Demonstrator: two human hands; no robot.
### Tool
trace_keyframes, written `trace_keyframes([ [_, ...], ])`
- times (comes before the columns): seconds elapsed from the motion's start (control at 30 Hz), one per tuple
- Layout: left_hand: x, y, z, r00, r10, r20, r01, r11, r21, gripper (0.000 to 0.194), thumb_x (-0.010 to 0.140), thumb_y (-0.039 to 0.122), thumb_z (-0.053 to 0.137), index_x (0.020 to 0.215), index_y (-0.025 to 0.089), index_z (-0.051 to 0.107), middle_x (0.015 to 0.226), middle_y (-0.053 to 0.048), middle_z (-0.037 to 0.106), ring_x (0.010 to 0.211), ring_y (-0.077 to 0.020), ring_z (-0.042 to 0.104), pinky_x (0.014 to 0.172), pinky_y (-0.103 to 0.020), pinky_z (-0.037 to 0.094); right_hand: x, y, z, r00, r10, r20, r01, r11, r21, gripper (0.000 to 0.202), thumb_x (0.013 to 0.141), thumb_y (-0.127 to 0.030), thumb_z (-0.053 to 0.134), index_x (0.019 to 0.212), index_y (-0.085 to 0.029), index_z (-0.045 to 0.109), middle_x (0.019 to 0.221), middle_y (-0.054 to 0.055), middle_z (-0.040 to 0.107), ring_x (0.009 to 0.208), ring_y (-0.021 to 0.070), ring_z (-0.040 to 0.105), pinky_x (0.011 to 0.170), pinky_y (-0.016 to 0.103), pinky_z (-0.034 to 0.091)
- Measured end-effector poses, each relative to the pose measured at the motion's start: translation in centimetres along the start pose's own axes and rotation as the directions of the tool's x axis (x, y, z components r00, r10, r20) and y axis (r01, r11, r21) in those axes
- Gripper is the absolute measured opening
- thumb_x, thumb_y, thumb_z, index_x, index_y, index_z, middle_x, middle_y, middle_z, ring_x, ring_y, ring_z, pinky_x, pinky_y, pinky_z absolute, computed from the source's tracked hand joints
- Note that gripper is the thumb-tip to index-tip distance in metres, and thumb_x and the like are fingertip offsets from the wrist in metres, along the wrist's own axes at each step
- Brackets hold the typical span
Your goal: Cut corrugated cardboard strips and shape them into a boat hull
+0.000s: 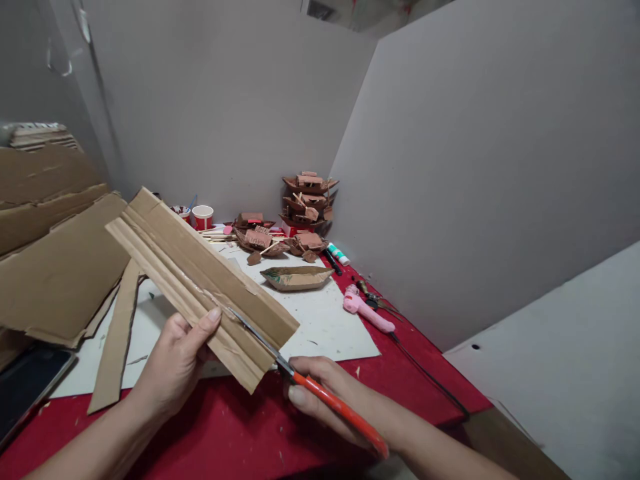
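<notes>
A long, creased strip of brown cardboard [215, 273] slants across the middle of the view, raised above the table. My left hand [175, 353] grips its lower left edge, thumb on top. In my right hand [325, 393] are scissors [340, 407] with red-orange handles. Their metal blade lies along a crease of the cardboard, entering from its near right end. Part of the scissors' handles is hidden by my fingers.
Cardboard sheets [65, 267] and a dark phone [33, 383] are at the left. Behind the strip stand a cardboard boat shell [297, 278], brown model boats [307, 200] and paper cups [203, 217]. A pink glue gun [367, 310] with its cable lies right, beside the grey wall.
</notes>
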State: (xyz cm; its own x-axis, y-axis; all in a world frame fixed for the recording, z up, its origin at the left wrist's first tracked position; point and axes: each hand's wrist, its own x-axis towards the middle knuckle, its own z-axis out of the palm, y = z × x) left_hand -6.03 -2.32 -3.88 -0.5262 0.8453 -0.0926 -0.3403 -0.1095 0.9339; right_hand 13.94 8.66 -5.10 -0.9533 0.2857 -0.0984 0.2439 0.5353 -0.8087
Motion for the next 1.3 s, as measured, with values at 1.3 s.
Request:
trace_keyframes([
  [1.3, -1.4, -2.3, -0.2, 0.988, 0.054, 0.143, -0.061, 0.997, 0.045, 0.043, 0.080, 0.034, 0.064, 0.120, 0.019, 0.062, 0.115, -0.007, 0.068, 0.108, -0.0256, 0.060, 0.095, -0.036, 0.046, 0.5, -0.5, 1.8, 0.986, -0.126, -0.113, 0.148, 0.967, 0.207, 0.025, 0.083, -0.039, 0.059, 0.088, -0.016, 0.068, 0.075, 0.003, 0.064, 0.082, 0.0200, 0.059, 0.077, 0.026, 0.046],
])
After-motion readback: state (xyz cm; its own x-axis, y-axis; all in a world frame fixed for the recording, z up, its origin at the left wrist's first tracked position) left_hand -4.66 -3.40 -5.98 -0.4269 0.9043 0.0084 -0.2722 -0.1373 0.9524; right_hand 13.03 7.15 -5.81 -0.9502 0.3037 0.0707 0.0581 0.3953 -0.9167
